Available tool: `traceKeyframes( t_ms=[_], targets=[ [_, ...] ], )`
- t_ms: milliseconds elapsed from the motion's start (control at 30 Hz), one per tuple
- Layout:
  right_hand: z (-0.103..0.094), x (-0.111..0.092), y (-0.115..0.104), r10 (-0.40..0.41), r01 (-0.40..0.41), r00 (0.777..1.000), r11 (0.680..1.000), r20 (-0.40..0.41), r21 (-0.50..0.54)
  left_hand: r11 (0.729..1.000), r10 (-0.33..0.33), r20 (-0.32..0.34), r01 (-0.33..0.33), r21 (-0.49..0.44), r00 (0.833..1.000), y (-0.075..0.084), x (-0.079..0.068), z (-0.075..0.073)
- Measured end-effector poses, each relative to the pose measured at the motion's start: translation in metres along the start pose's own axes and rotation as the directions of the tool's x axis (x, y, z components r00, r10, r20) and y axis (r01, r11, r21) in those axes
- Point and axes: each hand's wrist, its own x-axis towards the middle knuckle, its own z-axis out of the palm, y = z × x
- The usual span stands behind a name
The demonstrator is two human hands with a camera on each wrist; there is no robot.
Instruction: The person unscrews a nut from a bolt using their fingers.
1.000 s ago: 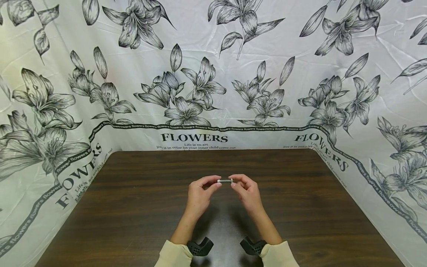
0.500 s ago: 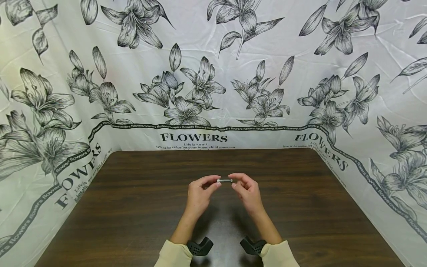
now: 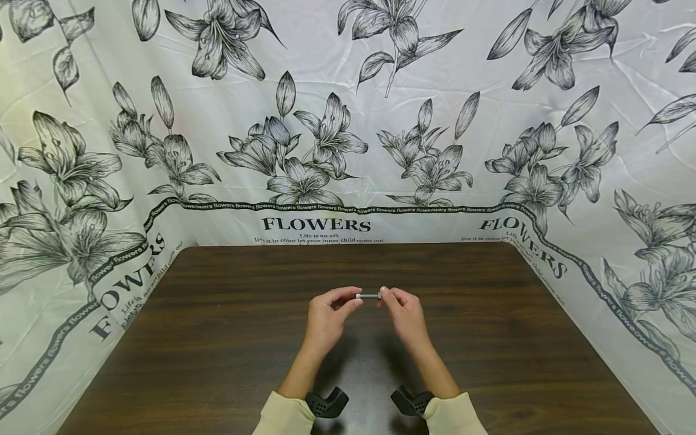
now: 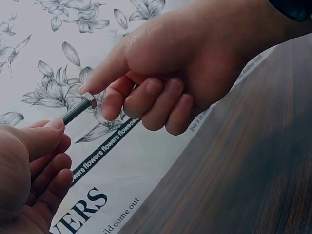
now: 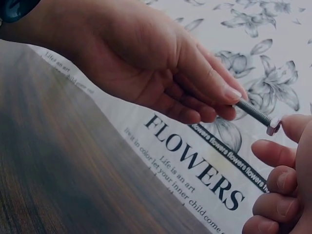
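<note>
A metal bolt (image 5: 255, 113) with a threaded shank lies level between my two hands, above the table. My left hand (image 3: 326, 320) pinches its left end between thumb and fingertips, which hide that end. At the right end is a hexagonal piece (image 4: 90, 100); I cannot tell whether it is a nut or the bolt's head. My right hand (image 3: 405, 317) is at this end, its thumb (image 4: 100, 78) touching the hexagonal piece. The right index finger (image 5: 273, 152) is bent just beside it, and the other right fingers are curled in.
Under the hands is a dark brown wooden table (image 3: 228, 338). White cloth (image 3: 370, 145) printed with black flowers and lettering hangs behind it and along both sides. Each wrist wears a black device, such as the one on the left wrist (image 3: 327, 402), below a pale yellow sleeve (image 3: 284, 414).
The right thumb has risen over the hexagonal end, and the right index finger has come down behind it. The left hand and the bolt have barely shifted.
</note>
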Motion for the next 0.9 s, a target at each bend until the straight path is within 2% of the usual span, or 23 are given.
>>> traceKeyframes(
  t_ms=[567, 800, 900],
  targets=[
    [-0.004, 0.000, 0.001, -0.088, 0.077, 0.992, 0.990, 0.088, 0.118, 1.000, -0.007, -0.001, 0.007, -0.002, 1.000, 0.002, 0.000, -0.002],
    [-0.006, 0.009, 0.027, -0.130, 0.120, 0.988, 0.985, 0.078, 0.125, 1.000, -0.027, -0.001, 0.027, 0.007, 1.000, 0.002, 0.000, -0.003],
    [-0.005, 0.010, 0.032, -0.166, 0.153, 0.983, 0.977, 0.080, 0.147, 1.000, -0.029, -0.001, 0.029, 0.004, 1.000, 0.002, 0.000, -0.003]
  ],
)
